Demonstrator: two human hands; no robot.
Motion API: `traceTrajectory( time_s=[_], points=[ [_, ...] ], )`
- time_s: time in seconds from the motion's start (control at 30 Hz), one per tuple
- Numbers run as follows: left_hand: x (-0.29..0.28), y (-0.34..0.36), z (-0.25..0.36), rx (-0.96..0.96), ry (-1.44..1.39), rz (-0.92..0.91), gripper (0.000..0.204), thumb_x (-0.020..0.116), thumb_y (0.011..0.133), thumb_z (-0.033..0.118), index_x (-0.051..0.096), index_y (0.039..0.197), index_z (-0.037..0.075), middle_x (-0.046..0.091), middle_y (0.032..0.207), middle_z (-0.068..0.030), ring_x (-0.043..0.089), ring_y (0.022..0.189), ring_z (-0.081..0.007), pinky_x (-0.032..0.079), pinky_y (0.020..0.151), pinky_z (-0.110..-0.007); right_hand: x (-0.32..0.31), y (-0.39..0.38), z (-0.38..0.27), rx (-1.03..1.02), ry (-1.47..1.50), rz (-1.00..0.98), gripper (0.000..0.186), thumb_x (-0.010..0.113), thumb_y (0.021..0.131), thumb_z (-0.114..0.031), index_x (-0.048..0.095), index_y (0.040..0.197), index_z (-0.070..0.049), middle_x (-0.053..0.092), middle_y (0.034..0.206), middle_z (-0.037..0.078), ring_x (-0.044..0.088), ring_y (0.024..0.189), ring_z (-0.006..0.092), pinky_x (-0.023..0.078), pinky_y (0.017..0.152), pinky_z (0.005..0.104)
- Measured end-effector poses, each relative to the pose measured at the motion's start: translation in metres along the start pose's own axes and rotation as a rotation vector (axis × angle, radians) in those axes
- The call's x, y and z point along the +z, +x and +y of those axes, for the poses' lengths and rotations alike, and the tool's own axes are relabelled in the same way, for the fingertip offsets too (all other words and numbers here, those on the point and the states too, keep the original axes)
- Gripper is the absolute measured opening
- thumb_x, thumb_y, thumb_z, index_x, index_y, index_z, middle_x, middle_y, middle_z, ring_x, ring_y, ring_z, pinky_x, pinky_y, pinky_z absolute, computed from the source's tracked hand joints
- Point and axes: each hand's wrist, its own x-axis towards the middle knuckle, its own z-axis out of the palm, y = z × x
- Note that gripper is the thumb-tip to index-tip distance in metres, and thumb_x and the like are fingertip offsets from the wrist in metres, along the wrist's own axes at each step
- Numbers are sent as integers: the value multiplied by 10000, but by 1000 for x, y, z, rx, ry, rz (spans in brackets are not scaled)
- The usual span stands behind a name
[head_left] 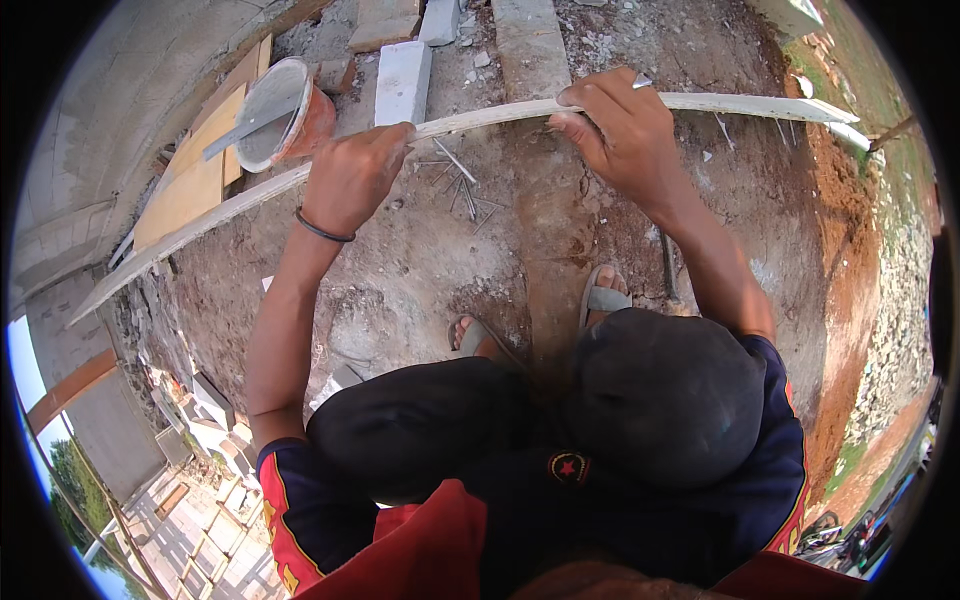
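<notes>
A long, thin, pale strip [500, 114], like a plank seen along its edge, stretches across the upper part of the head view; its material is hard to tell. My left hand [358, 178], a dark band at the wrist, is closed around its left part. Further along to the right, my right hand [628, 135] grips it with the fingers over the top and the thumb on the near side. Something small and pale shows at the right fingers, too small to name. Below the strip, between my hands, several loose nails or wire pieces [466, 192] lie on the dirt.
An orange bucket [318, 125] with a grey flat bar [245, 132] across it stands left, beside wooden boards [190, 195] along a wall. White blocks [403, 82] lie ahead. A metal rod [669, 266] lies by my right foot. The ground drops to reddish soil [845, 230] at right.
</notes>
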Motion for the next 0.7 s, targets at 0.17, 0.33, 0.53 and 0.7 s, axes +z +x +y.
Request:
traceTrajectory(
  time_s=[0.17,0.33,0.53,0.7],
  points=[
    [-12,27,-22,-75,-117,-72,200,652,833,172,674,1007,76,675,804,-175,652,739,-360,513,693,-440,18,8,-39,-65,69,-94,350,711,774,-385,634,924,-79,587,804,49,603,673,200,482,586,301],
    [-13,46,-24,-136,-139,-92,171,636,842,186,701,955,76,666,805,-198,648,781,-372,506,729,-455,51,44,-37,-141,43,32,289,695,805,-342,629,901,-77,590,806,51,587,613,211,473,557,319],
    [-32,52,-50,-140,-267,-164,304,643,882,288,685,1040,31,688,930,-190,659,847,-344,510,814,-386,61,47,-45,-40,-91,-70,139,668,834,-187,590,790,-81,563,733,46,575,597,214,455,553,335],
    [-95,-9,-102,-412,-125,-236,490,670,837,472,677,1083,48,688,1015,-191,644,952,-372,501,865,-420,55,48,-29,-51,-222,3,138,652,822,-159,563,736,-98,547,693,36,563,556,202,437,525,331]
  ],
)
